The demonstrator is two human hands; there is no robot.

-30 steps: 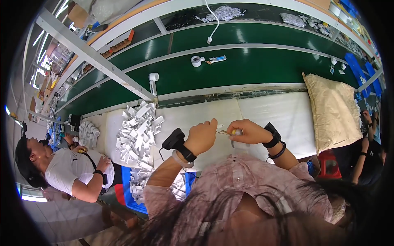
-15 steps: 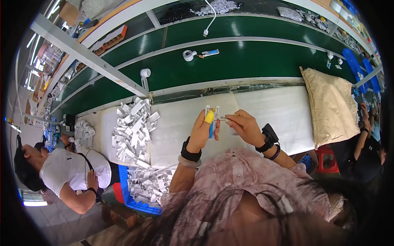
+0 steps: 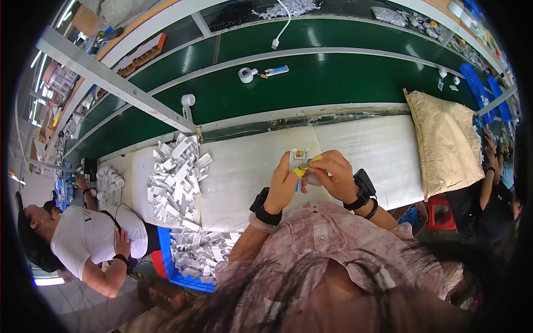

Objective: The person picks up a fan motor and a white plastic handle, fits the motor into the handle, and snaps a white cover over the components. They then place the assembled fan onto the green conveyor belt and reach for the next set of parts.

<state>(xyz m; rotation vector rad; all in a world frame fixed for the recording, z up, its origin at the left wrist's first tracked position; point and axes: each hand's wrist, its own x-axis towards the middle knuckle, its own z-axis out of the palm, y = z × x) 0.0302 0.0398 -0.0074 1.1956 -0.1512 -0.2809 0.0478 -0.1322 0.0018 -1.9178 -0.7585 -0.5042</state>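
Over the pale work mat, my left hand (image 3: 284,184) is closed round a small white plastic housing (image 3: 293,155). Its open, forked end sticks up past the fingers, with a reddish-yellow bit inside; a little blue shows lower down. My right hand (image 3: 335,176) meets the left one at the part, thumb and fingers pinched over its near side. Whatever tiny piece lies in that pinch is hidden. Yellow covers show on digits of both hands. Left of my hands is a heap of white plastic housings (image 3: 176,180).
A blue crate (image 3: 166,261) of white parts stands at the near left. At the right lies a large tan sack (image 3: 447,147). Behind the mat runs a green conveyor belt (image 3: 333,83) with a few assembled pieces. A co-worker (image 3: 91,233) sits left, another person far right.
My right hand has moved left onto the white housing and now touches my left hand. The left hand has turned slightly and shifted toward the right. The view has shifted a little.
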